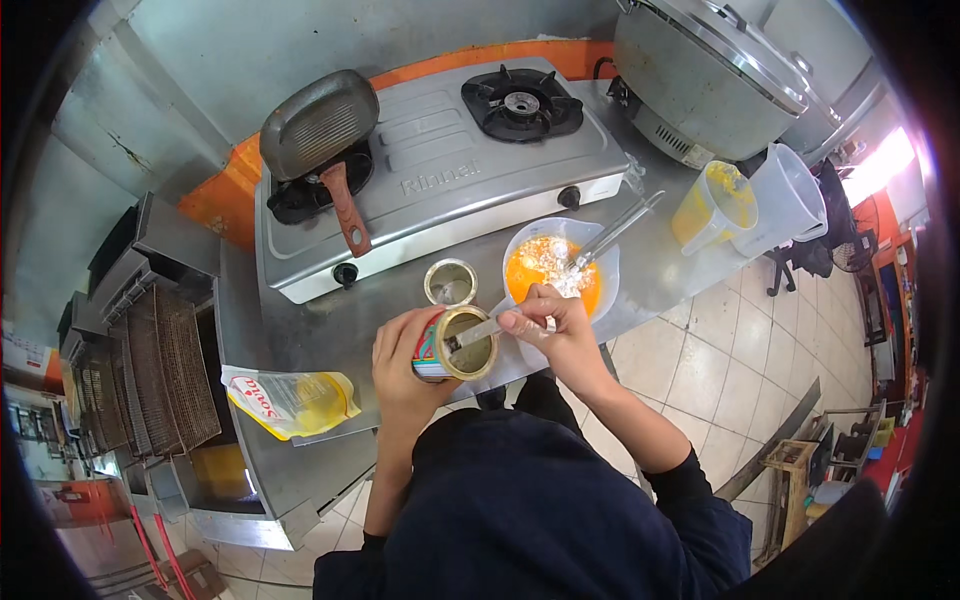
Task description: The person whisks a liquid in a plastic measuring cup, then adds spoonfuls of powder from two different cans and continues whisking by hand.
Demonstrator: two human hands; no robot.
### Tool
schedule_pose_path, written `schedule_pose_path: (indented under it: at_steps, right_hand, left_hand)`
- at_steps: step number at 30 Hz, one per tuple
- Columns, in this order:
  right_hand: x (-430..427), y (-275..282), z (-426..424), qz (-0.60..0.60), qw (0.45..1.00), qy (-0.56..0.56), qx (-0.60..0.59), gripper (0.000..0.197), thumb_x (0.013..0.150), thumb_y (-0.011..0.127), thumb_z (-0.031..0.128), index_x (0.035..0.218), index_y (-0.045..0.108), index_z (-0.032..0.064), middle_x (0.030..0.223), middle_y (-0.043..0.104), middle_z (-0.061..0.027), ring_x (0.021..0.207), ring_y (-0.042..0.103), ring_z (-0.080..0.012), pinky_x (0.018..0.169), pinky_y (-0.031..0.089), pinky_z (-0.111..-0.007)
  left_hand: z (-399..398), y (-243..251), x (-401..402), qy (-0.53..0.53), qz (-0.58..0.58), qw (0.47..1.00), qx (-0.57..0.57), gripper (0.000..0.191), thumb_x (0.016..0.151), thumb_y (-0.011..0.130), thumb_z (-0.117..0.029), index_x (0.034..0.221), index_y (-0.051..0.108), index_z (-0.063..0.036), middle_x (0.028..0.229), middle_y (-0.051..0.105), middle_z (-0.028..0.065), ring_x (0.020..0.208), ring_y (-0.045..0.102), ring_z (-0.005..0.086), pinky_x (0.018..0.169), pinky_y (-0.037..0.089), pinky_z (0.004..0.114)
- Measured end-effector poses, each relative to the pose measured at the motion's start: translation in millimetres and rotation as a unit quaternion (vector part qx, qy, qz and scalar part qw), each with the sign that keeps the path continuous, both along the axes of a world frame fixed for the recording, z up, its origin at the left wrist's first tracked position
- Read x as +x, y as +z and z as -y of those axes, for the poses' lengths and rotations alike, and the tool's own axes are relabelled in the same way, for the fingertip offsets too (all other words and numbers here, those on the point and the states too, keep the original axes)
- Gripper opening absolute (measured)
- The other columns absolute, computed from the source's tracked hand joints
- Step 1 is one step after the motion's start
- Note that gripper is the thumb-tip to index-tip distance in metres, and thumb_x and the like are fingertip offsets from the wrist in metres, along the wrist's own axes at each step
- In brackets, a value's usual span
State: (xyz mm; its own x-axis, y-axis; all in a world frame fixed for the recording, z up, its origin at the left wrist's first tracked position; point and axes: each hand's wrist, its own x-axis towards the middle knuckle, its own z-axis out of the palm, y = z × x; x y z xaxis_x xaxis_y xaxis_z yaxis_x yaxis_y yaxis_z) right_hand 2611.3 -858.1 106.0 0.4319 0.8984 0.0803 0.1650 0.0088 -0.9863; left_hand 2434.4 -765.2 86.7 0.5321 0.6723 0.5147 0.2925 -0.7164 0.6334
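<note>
My left hand (405, 356) grips an open tin can (431, 352) with a coloured label, its mouth tilted up towards me. My right hand (555, 330) pinches a small flat measuring spoon or scoop (480, 331), whose one end reaches over the can's mouth. Just beyond the right hand sits a white plastic pitcher (609, 281) holding orange liquid (525, 262), likely egg, with white powder on top. A metal whisk or tongs (619, 229) leans in it. Another open can (450, 283) stands on the steel table behind the held one.
A two-burner gas stove (442, 161) carries a ridged grill pan (319, 124). At right stand an egg-smeared measuring jug (694, 214), a translucent jug (784, 199) and a large cooker (697, 82). A yellow-edged pouch (296, 401) lies left; fryer baskets (169, 367) hang beyond.
</note>
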Motion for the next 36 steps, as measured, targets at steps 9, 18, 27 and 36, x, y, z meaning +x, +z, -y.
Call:
schedule_pose_path:
  at_steps: [9,18,27,36]
  right_hand:
    - [8,20,3,-0.110,0.992,-0.052,0.015,0.021,0.083,0.071,0.018,0.076,0.068,-0.0020,0.069,0.041,0.0018,0.070,0.038,-0.0090,0.066,0.028,-0.025]
    - [67,19,28,-0.008,0.979,-0.198,0.041,0.022,0.083,0.069,0.018,0.078,0.069,-0.0030,0.071,0.046,0.0007,0.073,0.042,-0.0091,0.070,0.031,-0.025]
    - [67,17,31,-0.085,0.972,-0.215,0.033,0.020,0.084,0.069,0.017,0.078,0.070,-0.0022,0.075,0.055,0.0014,0.079,0.049,-0.0079,0.079,0.035,-0.023]
    - [30,20,15,0.068,0.990,-0.123,0.032,0.020,0.080,0.073,0.018,0.075,0.067,-0.0010,0.064,0.036,-0.0025,0.070,0.034,-0.0161,0.064,0.027,-0.031]
  left_hand:
    - [3,-2,-2,0.012,0.061,0.994,-0.086,0.074,0.046,0.084,-0.005,0.115,0.057,-0.0063,0.110,0.061,0.0092,0.101,0.056,0.0291,0.088,0.044,0.039]
    - [1,-11,-5,0.031,0.049,0.994,-0.088,0.075,0.053,0.083,-0.004,0.121,0.052,-0.0012,0.113,0.057,0.0118,0.104,0.057,0.0273,0.092,0.044,0.035]
    - [5,-4,9,0.033,0.045,0.996,-0.065,0.073,0.049,0.084,-0.007,0.116,0.058,-0.0071,0.110,0.059,0.0093,0.100,0.056,0.0290,0.087,0.045,0.038]
    - [7,4,22,0.010,0.036,0.998,-0.041,0.073,0.046,0.082,-0.005,0.115,0.060,-0.0097,0.108,0.059,0.0079,0.097,0.056,0.0282,0.085,0.045,0.039]
